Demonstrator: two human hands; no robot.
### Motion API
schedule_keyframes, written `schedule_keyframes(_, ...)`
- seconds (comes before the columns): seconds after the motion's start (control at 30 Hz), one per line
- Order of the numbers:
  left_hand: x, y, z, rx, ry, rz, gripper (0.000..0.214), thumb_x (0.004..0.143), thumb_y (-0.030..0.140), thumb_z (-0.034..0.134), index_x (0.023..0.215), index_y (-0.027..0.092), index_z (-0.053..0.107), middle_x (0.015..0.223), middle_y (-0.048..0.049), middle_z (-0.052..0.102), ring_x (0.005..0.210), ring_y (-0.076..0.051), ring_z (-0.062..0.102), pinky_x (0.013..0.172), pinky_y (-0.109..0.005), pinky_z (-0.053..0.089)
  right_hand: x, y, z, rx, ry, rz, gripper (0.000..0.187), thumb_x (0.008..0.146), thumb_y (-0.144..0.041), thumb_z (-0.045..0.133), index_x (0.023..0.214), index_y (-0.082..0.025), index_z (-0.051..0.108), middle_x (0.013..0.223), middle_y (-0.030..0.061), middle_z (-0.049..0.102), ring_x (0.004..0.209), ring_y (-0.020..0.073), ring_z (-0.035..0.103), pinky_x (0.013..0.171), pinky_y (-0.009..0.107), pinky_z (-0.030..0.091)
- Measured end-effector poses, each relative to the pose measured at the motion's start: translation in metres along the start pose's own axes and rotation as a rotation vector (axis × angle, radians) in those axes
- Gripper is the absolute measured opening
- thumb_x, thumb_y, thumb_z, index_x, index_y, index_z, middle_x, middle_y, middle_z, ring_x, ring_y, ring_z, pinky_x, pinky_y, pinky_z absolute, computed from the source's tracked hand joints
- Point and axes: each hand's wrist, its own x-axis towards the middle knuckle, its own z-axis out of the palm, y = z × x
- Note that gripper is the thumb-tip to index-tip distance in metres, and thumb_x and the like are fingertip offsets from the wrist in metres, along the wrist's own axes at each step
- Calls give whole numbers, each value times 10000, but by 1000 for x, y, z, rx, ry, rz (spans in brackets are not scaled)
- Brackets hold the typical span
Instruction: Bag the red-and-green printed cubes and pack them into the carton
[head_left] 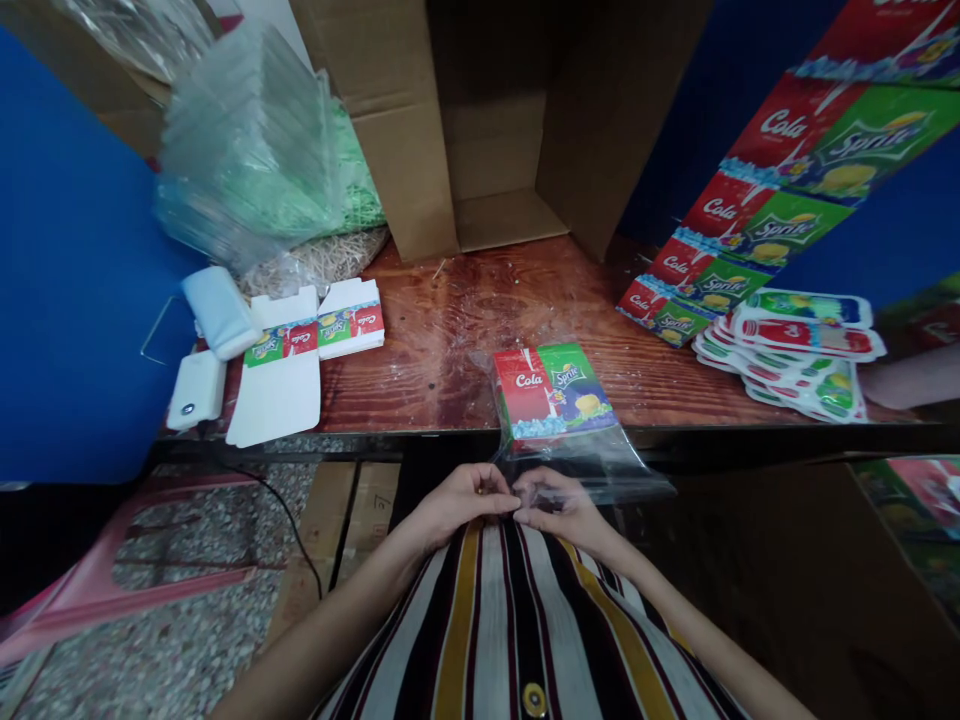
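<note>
A red and green box (553,392) printed "Cola" and "Sprite" lies at the table's front edge inside a clear plastic bag (600,468). The bag's loose end hangs over the edge toward my body. My left hand (480,498) pinches the plastic with thumb and finger close together. Right beside it, my right hand (559,508) also pinches the bag's near edge, and the fingertips of both hands almost meet. The exact fold of plastic between the fingers is hard to make out.
Stacked boxes (712,215) stand at the right, with a pile of bottle-shaped packs (802,350) and another person's arm (911,380) beside them. An open carton (397,130) stands behind. Flat printed cartons (281,390), a white device (197,390) and plastic sleeves (247,140) are at left.
</note>
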Motion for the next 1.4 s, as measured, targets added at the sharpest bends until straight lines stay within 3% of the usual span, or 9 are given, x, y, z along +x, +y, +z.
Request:
schedule_keyframes(0.3,3,-5,-3,23,-70,20,345,639,403,823,730,144,615,663,43,560,604,-80,453,596,-211,313,5,-5,0,-106,10,-67,209,735,-396,781,797,-209,709,762,15,677,714,160,611,698,278,484)
schedule_keyframes(0.47,5,-7,-1,-52,-132,26,351,659,404,820,800,150,623,728,28,587,641,-86,483,616,-209,327,8,-8,-2,-176,-60,-146,245,798,-422,717,690,-206,680,710,16,656,689,164,597,684,290,474)
schedule_keyframes(0.67,7,-6,3,-265,-18,70,345,692,431,798,758,152,606,775,-3,602,687,-115,551,649,-238,417,3,-10,-5,-201,-115,-120,273,822,-405,686,662,-191,628,648,0,574,616,135,508,617,262,436)
schedule_keyframes(0.8,6,-5,3,-256,-17,54,336,708,425,789,778,134,636,862,-48,637,775,-142,591,712,-266,453,-8,-1,-16,-156,67,-52,294,797,-427,697,648,-195,596,658,1,559,633,147,517,614,267,434)
schedule_keyframes(0.9,5,-6,5,-189,-74,-50,378,678,446,806,763,115,647,806,-53,656,722,-122,584,685,-234,413,-12,2,-22,-142,147,-24,221,780,-406,718,838,-206,644,736,0,588,676,151,546,645,266,448)
schedule_keyframes(1.0,8,-7,6,-165,-80,-69,388,651,447,820,764,124,637,748,-23,644,675,-109,560,655,-224,379,-8,-1,-19,-122,59,-29,267,789,-370,719,992,-217,639,738,-19,568,666,135,535,656,256,444)
schedule_keyframes(1.2,14,-12,3,-55,-39,-19,382,638,431,824,707,137,591,633,40,550,585,-80,447,575,-215,289,4,-1,-7,-115,-67,-82,187,816,-359,700,867,-190,635,740,-12,558,668,115,513,642,238,424)
schedule_keyframes(1.4,23,-22,-2,44,-1,53,407,606,458,830,704,141,593,650,35,554,596,-91,457,592,-228,319,6,5,-10,-147,-65,-113,203,818,-364,695,786,-175,627,709,-4,592,639,114,534,626,238,437)
